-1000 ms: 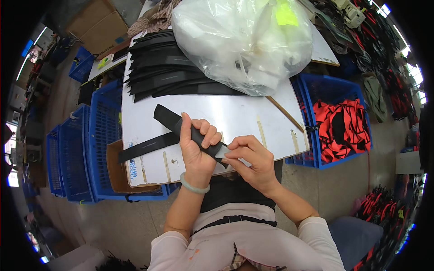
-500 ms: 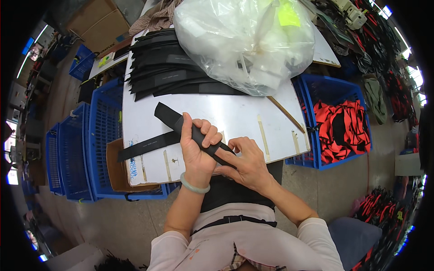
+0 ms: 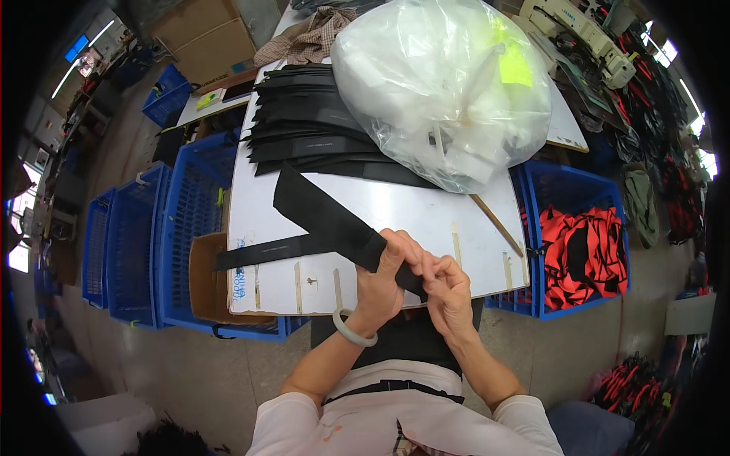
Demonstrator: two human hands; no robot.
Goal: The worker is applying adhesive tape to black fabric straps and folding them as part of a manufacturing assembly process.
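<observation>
A wide black fabric strip [image 3: 323, 209] slants from the middle of the white table to the table's near edge. My left hand [image 3: 384, 277] is closed around its lower part, thumb on top. At the strip's near end, the fingers of my right hand [image 3: 449, 292] are pinched together, touching my left fingertips. Beneath the held strip lies a narrower-looking black strip [image 3: 266, 251] with a small printed label, reaching out to the left over the table's edge. Farther back are several stacked black strips [image 3: 300, 114].
On the white table [image 3: 426, 205] sits a large clear plastic bag [image 3: 449, 91] of white and yellow material, beside a wooden stick [image 3: 498, 224]. Blue crates [image 3: 137, 243] stand left with a cardboard box [image 3: 209, 281]. Another blue crate [image 3: 532, 235] at right holds red and black pieces [image 3: 582, 251].
The held strip has gone from curled in my left hand to opened out flatter and wider. Both hands have moved toward its near end, and the right fingers now pinch there.
</observation>
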